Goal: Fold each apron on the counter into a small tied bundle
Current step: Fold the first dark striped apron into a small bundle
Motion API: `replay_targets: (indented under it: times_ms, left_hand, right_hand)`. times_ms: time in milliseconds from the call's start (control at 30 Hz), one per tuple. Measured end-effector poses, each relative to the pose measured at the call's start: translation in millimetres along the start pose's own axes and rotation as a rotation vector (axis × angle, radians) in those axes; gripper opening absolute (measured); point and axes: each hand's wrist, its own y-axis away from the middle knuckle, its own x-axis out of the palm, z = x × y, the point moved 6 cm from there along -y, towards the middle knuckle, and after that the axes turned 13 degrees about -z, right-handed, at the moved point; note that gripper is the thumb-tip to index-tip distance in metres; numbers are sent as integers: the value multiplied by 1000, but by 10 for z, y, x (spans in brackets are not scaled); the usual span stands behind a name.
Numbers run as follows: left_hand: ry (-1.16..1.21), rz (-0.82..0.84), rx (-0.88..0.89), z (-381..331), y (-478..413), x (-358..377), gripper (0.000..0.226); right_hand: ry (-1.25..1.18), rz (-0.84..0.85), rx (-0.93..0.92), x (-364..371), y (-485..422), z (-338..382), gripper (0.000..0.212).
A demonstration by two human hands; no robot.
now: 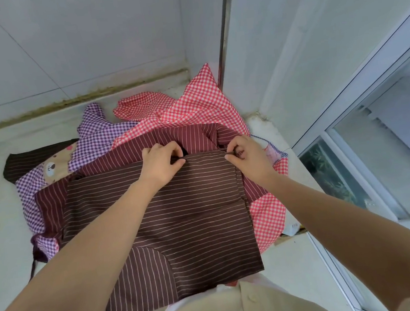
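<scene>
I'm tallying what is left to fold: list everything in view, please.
brown striped apron: one, brown with pale stripes, on top of the pile, nearest the person
maroon striped apron: one, maroon with pale stripes, under the brown one
red checked apron: one, red and white, back right of the pile
purple checked apron: one, purple and white, left of the pile, bear patch on it
pink cloth: one, blue-striped trim, mostly hidden, right edge of the pile
counter: one, pale grey, under the pile
tiled wall: white, behind
window: white frame, right
left hand: pinches the brown striped apron's far edge
right hand: pinches the same edge
</scene>
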Motion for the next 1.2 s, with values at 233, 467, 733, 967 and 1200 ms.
replay_targets:
  times_ms: [233, 467, 733, 967, 1200]
  left_hand:
    - [-21, 42, -19, 8, -69, 16, 24]
    - [-129, -194, -138, -47, -156, -130, 29]
    - [-201, -325, -158, -74, -29, -120, 25]
    - [-124, -265, 25, -350, 7, -19, 25]
    - [40, -80, 93, -657, -65, 90, 17]
  right_hand:
    - [46, 89, 187, 0, 16, -38, 25]
    - [-201, 61, 404, -41, -66, 24, 19]
    - [125, 663, 409, 85, 552, -270, 42]
    - [-5, 434, 520, 84, 874, -492, 38]
    - [-107, 287, 576, 169, 888, -483, 38]
